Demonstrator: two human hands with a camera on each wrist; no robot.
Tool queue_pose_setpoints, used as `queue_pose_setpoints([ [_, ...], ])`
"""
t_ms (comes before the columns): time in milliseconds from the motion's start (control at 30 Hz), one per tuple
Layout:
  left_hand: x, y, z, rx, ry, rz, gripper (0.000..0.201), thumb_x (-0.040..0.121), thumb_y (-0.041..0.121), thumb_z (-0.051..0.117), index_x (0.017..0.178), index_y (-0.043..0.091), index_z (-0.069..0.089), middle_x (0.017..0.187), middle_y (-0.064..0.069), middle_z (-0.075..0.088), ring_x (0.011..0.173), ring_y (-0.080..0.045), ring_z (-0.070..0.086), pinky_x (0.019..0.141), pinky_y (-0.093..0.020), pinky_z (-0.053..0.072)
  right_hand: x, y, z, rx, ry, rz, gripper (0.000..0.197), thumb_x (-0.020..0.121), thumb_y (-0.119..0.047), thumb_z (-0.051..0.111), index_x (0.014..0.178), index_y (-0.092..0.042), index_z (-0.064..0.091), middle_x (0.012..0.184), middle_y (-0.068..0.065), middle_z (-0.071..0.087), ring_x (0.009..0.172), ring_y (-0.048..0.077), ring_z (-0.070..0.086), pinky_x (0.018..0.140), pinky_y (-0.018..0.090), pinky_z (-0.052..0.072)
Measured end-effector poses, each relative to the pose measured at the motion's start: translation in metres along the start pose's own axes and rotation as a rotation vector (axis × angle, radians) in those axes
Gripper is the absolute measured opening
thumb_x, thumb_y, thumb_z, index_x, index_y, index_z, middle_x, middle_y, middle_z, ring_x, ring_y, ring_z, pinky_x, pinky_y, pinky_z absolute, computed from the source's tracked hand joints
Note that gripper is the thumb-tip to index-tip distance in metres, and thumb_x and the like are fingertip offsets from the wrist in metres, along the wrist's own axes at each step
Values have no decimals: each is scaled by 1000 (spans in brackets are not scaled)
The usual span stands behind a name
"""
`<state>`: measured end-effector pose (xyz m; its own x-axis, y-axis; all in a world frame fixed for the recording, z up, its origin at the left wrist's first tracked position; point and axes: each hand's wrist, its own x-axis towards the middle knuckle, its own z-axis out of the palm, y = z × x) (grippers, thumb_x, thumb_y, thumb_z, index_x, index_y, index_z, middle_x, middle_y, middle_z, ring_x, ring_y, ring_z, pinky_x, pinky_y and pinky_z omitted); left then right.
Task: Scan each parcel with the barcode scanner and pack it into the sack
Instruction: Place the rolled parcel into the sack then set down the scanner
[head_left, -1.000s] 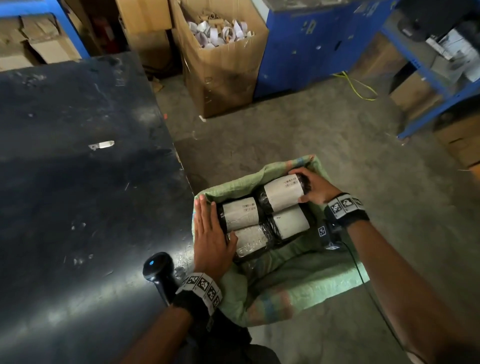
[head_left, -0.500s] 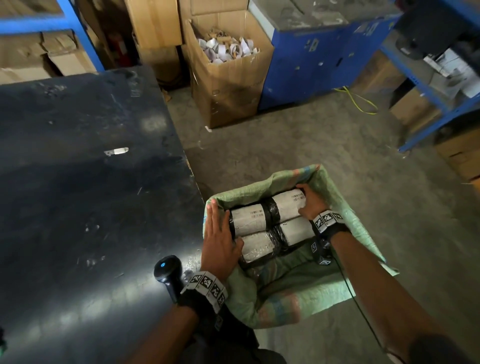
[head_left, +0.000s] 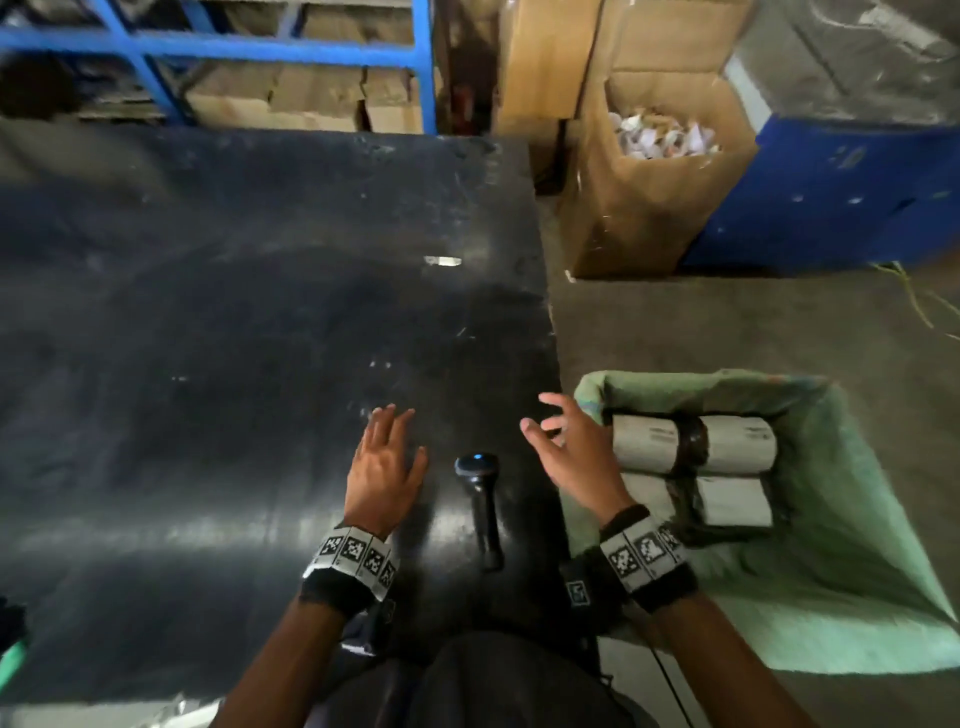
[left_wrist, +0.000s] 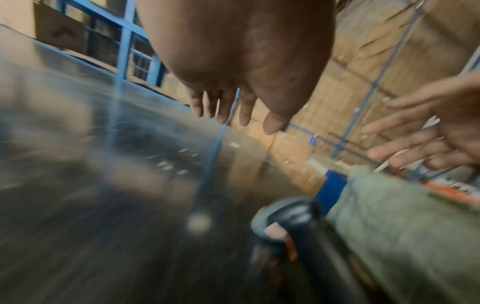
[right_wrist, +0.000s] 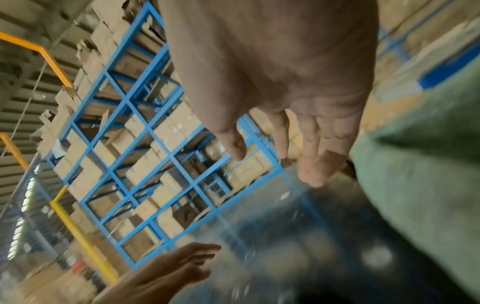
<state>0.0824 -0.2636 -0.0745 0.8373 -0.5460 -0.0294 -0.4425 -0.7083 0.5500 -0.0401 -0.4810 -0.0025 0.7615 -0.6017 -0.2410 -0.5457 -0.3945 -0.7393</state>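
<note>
Several rolled parcels (head_left: 691, 447) in black wrap with white labels lie side by side inside the green sack (head_left: 852, 467), which stands on the floor against the right edge of the black table (head_left: 208, 364). The black barcode scanner (head_left: 479, 499) lies on the table near its front right corner, between my two hands; the left wrist view shows it (left_wrist: 291, 222) blurred. My left hand (head_left: 387, 447) hovers over the table just left of the scanner, fingers spread and empty. To the scanner's right my right hand (head_left: 558, 436) hangs open over the table's edge, beside the sack's rim.
A small white scrap (head_left: 442, 261) lies on the table further back. An open cardboard box (head_left: 649, 208) of paper waste stands on the floor beyond the sack, next to a blue cabinet (head_left: 841, 197). Blue racking (head_left: 260, 47) with cartons stands behind the table.
Both hands have left the parcels in the sack and moved left over the table, either side of the scanner. My view has swung left towards the table.
</note>
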Motion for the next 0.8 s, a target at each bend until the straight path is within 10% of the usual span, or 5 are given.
queue_pose_setpoints([
  [267, -78, -116, 33, 234, -111, -163, 73, 95, 48, 19, 160, 15, 25, 168, -16, 11, 155, -33, 12, 123, -55, 24, -14, 21, 116, 56, -165, 372, 70, 97, -49, 49, 152, -15, 24, 143, 22, 50, 128, 37, 52, 105, 38, 39],
  [433, -92, -136, 50, 281, -104, -147, 67, 101, 46, 26, 162, 21, 16, 170, -11, 3, 157, -28, 6, 126, -48, 11, -19, 28, 144, 558, -134, 507, 46, 103, -40, 42, 144, -29, 26, 103, 13, 62, 58, 22, 59, 44, 24, 47],
  [800, -90, -141, 53, 295, -116, -165, 71, 98, 48, 30, 162, 22, 13, 171, -10, 0, 158, -27, 1, 126, -50, 13, 66, 7, 145, 602, 10, 464, 43, 101, -48, 37, 142, -34, 34, 76, 9, 60, 41, 18, 42, 42, 23, 33],
])
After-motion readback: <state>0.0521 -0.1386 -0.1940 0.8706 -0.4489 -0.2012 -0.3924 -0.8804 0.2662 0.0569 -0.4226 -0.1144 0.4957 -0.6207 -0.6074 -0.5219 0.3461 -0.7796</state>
